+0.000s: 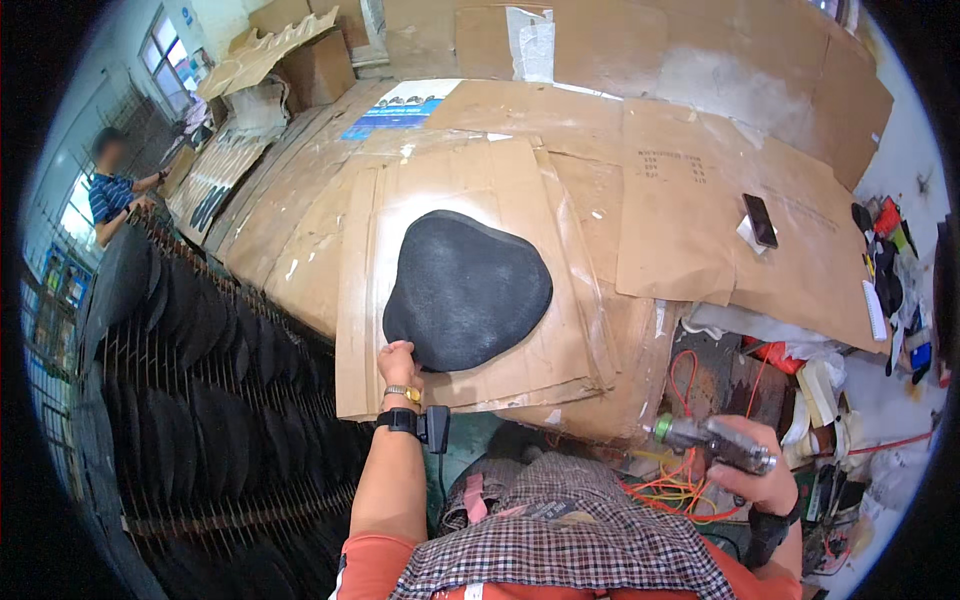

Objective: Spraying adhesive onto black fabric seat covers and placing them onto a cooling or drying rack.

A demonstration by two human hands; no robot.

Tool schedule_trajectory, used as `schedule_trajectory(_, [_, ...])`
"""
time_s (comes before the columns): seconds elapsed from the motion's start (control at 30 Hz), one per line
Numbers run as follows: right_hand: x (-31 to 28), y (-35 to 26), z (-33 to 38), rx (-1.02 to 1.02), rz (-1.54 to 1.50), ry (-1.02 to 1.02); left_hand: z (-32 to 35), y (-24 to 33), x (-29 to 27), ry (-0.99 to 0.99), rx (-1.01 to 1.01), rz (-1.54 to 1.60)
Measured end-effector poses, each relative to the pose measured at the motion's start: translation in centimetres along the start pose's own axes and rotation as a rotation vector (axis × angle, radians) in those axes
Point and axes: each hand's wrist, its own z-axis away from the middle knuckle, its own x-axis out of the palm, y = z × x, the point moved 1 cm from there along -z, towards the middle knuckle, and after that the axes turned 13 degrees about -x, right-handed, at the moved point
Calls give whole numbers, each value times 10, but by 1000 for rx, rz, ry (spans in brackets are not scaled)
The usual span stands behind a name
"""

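looking light but firm, the black pad (465,290) suits holding at its eight o'clock rim, where the left grip (398,362) pinches; the right grip (757,470) clasps a green-tipped tool (690,434).

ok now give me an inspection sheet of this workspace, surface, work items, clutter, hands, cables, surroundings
Surface: overlapping cardboard covers the table
Work items: rounded black pad lies on the cardboard; tool with a green tip is off the table edge
Clutter: phone and notepad at right
Hands: left hand at the pad's near-left edge, grip unclear; right hand grips the tool
Cables: orange and yellow cords tangled below the tool
Surroundings: rack of black pieces at left; person beyond
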Motion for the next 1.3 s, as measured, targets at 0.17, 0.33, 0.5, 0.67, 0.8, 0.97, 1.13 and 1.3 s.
schedule_trajectory(0.17, [-5, 3, 18, -37, -6, 353, 10, -9, 0, 82, -3, 101])
schedule_trajectory(0.33, [-8, -2, 26, 12, 1, 236, 19, -17, 0, -123, -82, 94])
schedule_trajectory(0.5, [14, -3, 7, -28, -46, 436, 36, -8, 14, -102, -49, 4])
schedule_trajectory(0.67, [16, 5, 4, -24, -115, 424, 71, 44, 61, -399, 43, 103])
schedule_trajectory(0.8, [18, 10, 3, -35, -121, 342, 113, 117, 119, -645, 167, 122])
schedule_trajectory(0.97, [22, 7, -1, -50, -109, 250, 138, 203, 133, -853, 247, 290])
schedule_trajectory(1.13, [19, 3, 3, 48, -112, 196, 163, 261, 80, -1087, 369, 447])
schedule_trajectory(1.3, [39, -12, -3, -4, -169, 263, 169, 267, 5, -862, 524, 626])
